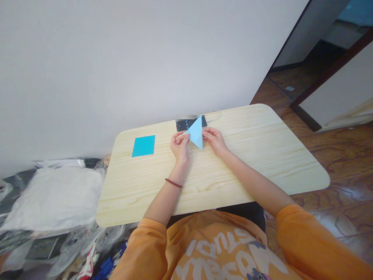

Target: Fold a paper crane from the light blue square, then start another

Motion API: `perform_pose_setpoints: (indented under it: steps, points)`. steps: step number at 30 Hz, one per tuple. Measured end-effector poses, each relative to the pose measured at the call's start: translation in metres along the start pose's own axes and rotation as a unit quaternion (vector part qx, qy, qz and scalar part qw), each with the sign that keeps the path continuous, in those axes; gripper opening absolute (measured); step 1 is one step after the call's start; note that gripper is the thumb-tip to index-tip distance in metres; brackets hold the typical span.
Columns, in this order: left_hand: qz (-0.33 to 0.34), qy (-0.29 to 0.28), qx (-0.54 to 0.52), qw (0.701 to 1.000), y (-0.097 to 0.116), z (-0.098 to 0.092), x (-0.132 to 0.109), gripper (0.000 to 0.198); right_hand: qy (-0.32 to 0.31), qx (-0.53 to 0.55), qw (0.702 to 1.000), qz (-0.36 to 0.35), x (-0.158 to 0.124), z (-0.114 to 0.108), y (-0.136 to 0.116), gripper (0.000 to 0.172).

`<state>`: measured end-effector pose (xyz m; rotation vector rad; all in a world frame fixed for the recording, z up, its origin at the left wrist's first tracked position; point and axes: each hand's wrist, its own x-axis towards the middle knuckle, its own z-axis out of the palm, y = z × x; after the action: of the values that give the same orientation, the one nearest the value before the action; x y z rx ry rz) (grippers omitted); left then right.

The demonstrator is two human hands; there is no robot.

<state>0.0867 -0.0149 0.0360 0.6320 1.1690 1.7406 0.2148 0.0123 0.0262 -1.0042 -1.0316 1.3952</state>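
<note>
I hold a folded sheet of pale blue origami paper (196, 133) up in front of me, near the middle of the frame, with its narrow tip pointing up and another point aimed down toward the tabletop. It is already creased into a pointed, kite-like shape, and the work in hand is this folded form, held between both hands rather than laid flat.

My left hand (180, 147) is closed into a pinch on the sheet's left corner, with the fingers gathered and the thumb side pressed against the paper. My right hand (215, 140) sits against the right edge with its fingers curled inward. The paper hides part of that grip, so I cannot tell whether it is a firm pinch or only a touch.

The sheet overlaps a black phone (186, 125) lying at the far edge of the pale wooden table (262, 163), and a thin white cable (216, 114) curves away from the phone. Over to the left, a flat teal paper square (143, 146) lies on the tabletop, well apart from my hands. A red beaded bracelet (173, 182) circles my left wrist, and orange sleeves (305, 233) cover my upper arms at the bottom of the frame.
</note>
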Motion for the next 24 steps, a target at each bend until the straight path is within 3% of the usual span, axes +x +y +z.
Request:
perform_pose_setpoints:
  steps: [3,6,12,24]
  points:
    - [0.002,-0.028,0.058,0.998,0.002,0.000,0.001,0.041,0.021,0.004,1.000,0.006,0.000,-0.001,-0.001,0.030]
    - [-0.028,-0.092,0.117,0.988,0.004,-0.002,0.003,0.039,0.036,-0.011,0.999,0.004,0.000,-0.003,-0.002,0.026]
    - [-0.068,-0.158,0.159,0.972,0.003,-0.005,0.006,0.028,-0.037,-0.068,0.997,0.015,-0.002,-0.004,-0.001,0.024]
    - [-0.002,-0.072,0.112,0.991,0.004,-0.010,0.013,0.027,-0.064,-0.082,0.993,0.050,-0.004,-0.001,-0.007,0.020]
